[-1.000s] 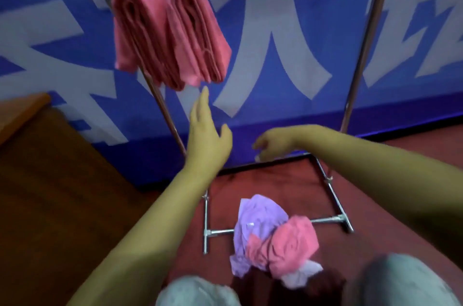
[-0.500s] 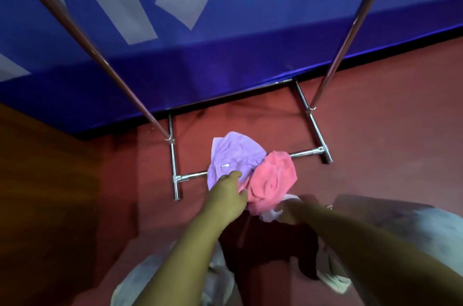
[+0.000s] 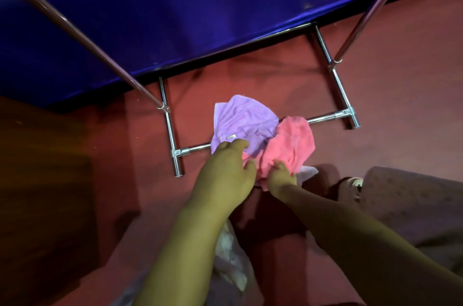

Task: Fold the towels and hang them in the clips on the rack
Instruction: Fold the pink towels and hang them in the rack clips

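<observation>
The pink towel [image 3: 288, 148], pinched by both hands [image 3: 225, 170] [image 3: 280, 178], could drag the overlapping purple towel [image 3: 240, 120] up with it.

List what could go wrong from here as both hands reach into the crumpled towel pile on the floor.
1. The pink towel and purple towel overlap, so lifting one may drag the other along.
2. The pile lies over the rack's lower crossbar; cloth could snag on it.
3. The left hand and right hand sit close together at the pile's near edge, so each grip may catch a different towel.
</observation>
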`<state>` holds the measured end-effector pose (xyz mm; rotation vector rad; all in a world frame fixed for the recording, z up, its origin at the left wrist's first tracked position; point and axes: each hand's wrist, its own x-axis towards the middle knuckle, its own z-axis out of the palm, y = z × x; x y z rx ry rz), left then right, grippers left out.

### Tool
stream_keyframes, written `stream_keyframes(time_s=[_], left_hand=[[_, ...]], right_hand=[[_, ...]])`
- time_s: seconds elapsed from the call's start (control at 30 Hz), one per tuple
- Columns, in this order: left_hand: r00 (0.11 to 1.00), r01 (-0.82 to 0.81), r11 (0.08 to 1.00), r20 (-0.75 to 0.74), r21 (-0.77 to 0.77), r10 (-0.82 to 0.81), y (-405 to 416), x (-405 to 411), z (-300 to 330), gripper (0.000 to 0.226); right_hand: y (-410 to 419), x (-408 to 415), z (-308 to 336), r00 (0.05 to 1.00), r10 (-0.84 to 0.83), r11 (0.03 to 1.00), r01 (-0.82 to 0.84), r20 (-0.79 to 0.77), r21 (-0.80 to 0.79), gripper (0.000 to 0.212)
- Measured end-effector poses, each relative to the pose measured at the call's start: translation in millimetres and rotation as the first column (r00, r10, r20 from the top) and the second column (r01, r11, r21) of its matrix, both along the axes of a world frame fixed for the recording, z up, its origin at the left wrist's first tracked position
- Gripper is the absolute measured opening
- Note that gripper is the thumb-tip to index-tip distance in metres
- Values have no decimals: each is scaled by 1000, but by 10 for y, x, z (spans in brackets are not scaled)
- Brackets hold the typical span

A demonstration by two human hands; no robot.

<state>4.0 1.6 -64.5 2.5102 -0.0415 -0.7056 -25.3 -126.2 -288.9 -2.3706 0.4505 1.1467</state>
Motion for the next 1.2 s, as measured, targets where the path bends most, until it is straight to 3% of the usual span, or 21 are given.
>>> stream_keyframes(time_s=[0.1, 0.17, 0.2, 0.23, 0.27, 0.3, 0.33, 0.4, 0.47, 0.53, 0.63, 0.7, 0.8, 0.87, 0.97, 1.0, 1.07, 1.13, 1.2], left_hand=[[1000, -27, 999, 10, 19, 27, 54, 57, 3, 40], [999, -52, 999, -2, 3, 52, 92, 86, -8, 38], [998, -67, 998, -6, -10, 67, 114, 95, -10, 37], [997, -80, 997, -13, -19, 79, 140, 96, -11, 36], [996, -92, 995, -11, -30, 91, 168, 93, -16, 35], [995, -103, 994, -12, -36, 103, 191, 76, -9, 34], [993, -114, 993, -9, -41, 114, 209, 41, -3, 35], [989, -142, 988, -37, -53, 141, 217, -87, 34, 39], [984, -155, 983, -99, -101, 145, 198, -284, 116, 47], [986, -137, 975, -121, -174, 117, 166, -480, 232, 61], [998, -55, 963, -8, -263, 55, 97, -707, 488, 85], [994, 27, 951, 110, -307, 7, 55, -817, 684, 95], [974, 58, 929, 223, -365, 27, 64, -887, 881, 72], [971, 1, 920, 220, -392, 93, 81, -912, 1053, 54], [986, -82, 921, 103, -381, 131, 150, -1007, 1428, 25], [990, -108, 915, 42, -389, 134, 181, -1030, 1532, 19], [983, -167, 875, -12, -455, 181, 247, -1088, 1766, 19], [964, -218, 781, -6, -585, 265, 291, -1115, 2020, 23], [943, -262, 657, -42, -707, 330, 288, -1124, 2289, 23]], right_hand=[[-80, 27, 165, 950, -288, 956, 278, 119, 98, 32], [-186, 60, 352, 784, -610, 783, 576, 114, 233, 23], [-244, 63, 454, 609, -792, 586, 739, 43, 334, 17], [-287, 58, 562, 346, -935, 283, 860, -77, 425, 16], [-337, 47, 703, 161, -968, 46, 866, -190, 498, 18], [-369, 14, 860, 106, -948, -87, 821, -301, 564, 25], [-391, -32, 1014, 127, -905, -178, 755, -407, 631, 45], [-463, -81, 1464, 296, -794, -211, 685, -531, 697, 74], [-533, -148, 1961, 474, -634, -241, 629, -611, 739, 54], [-577, -239, 2470, 590, -528, -230, 593, -611, 772, 32], [-635, -358, 3020, 608, -534, -249, 551, -588, 796, 19], [-592, -438, 3335, 639, -528, -266, 501, -559, 823, 38], [-504, -616, 3812, 677, -541, -310, 393, -500, 866, 54], [-442, -742, 4212, 670, -588, -329, 314, -454, 890, 44], [-507, -690, 4473, 634, -399, -633, 332, -662, 699, 9], [-562, -648, 4489, 613, -326, -699, 357, -720, 620, 5], [-720, -562, 4437, 572, -222, -787, 372, -789, 491, 21], [-852, -489, 4343, 503, -242, -803, 376, -830, 462, 38], [-890, -489, 4317, 455, -437, -696, 375, -776, 612, 23]])
